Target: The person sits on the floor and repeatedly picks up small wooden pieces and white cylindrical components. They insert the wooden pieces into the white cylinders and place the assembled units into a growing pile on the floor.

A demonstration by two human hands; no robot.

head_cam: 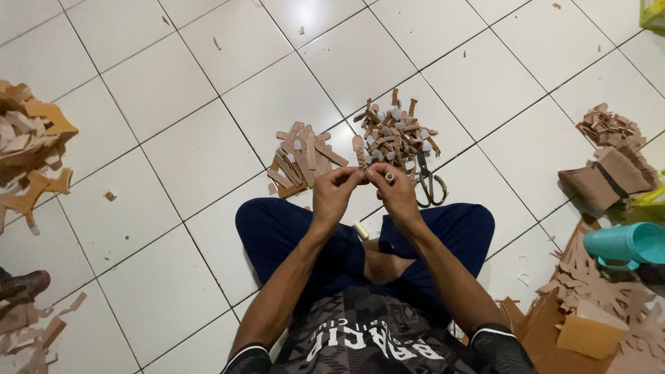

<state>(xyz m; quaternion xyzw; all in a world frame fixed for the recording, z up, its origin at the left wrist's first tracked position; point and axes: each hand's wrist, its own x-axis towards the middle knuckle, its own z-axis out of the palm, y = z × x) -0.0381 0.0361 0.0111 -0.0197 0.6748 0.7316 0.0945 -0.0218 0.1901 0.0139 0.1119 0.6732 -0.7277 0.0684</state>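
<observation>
Two hands meet over the lap: the left hand (334, 194) and the right hand (395, 192) both pinch one narrow tan strip (359, 154), whose free end stands up just beyond the fingertips. All fingers (344, 177) are curled closed on it, and the right hand also carries a small pale ring or cap (389, 178) at a knuckle.

Going from big to small, two heaps of cut strips lie just beyond the fingers: the bigger pile with grey-white tabs (396, 135) past the right fingertips, the flatter plain pile (303, 158) past the left. One pair of scissors (429, 184) lies just right of the right hand, touching the tabbed pile. One small cream roll (361, 230) sits below the wrists on the lap.

Judged from this grip, the strip could crease or tear if the hands twist against each other, and the roll may slide off the leg.
</observation>
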